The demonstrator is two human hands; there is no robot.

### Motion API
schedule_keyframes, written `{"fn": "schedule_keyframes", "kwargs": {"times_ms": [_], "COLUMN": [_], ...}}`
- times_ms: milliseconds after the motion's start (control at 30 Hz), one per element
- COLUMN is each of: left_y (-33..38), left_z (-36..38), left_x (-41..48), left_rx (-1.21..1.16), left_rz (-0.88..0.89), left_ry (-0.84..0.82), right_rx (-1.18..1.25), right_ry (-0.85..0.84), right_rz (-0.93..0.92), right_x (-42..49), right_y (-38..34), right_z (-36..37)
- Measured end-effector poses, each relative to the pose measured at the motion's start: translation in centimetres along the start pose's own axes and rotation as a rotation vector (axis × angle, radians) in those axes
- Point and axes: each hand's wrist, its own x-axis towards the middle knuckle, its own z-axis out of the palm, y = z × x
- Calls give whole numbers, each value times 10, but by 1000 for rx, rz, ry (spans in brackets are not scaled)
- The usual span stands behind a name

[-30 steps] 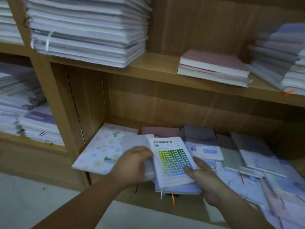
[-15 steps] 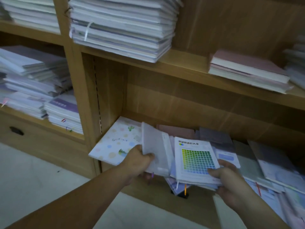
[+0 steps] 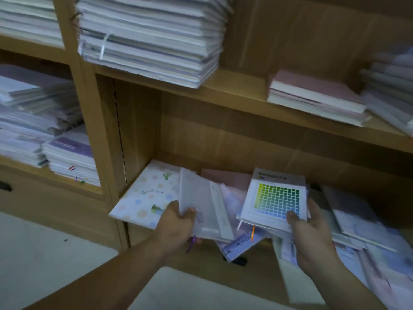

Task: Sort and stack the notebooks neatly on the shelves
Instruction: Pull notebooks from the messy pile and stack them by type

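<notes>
In the lower shelf (image 3: pixel 138 130), our left hand (image 3: pixel 176 222) pinches a pale grey notebook (image 3: pixel 202 204) by its near edge; our right hand's (image 3: pixel 312 233) fingers grip a colour-grid notebook (image 3: pixel 277 198) likewise. Both look thin, light and bendy — likely steadier held nearer the spine.

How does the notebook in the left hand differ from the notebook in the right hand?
The pale notebook in the left hand has a plain whitish cover; the grid notebook in the right hand shows a square of yellow-green to blue cells. The pale notebook is tilted, showing a side edge; the grid notebook faces up almost flat. Both are held at the near edge, thumb on top.
</notes>
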Motion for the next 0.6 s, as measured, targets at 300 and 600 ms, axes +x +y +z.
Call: {"fn": "schedule_keyframes", "kwargs": {"times_ms": [300, 600], "left_y": [-19, -32], "left_z": [47, 65], "left_x": [4, 0], "left_rx": [361, -177], "left_rz": [-20, -428], "left_ry": [-40, -208], "right_rx": [-82, -556], "right_ry": [-233, -455], "right_rz": [86, 280], "right_x": [-3, 12], "right_y": [3, 42], "right_z": [7, 14]}}
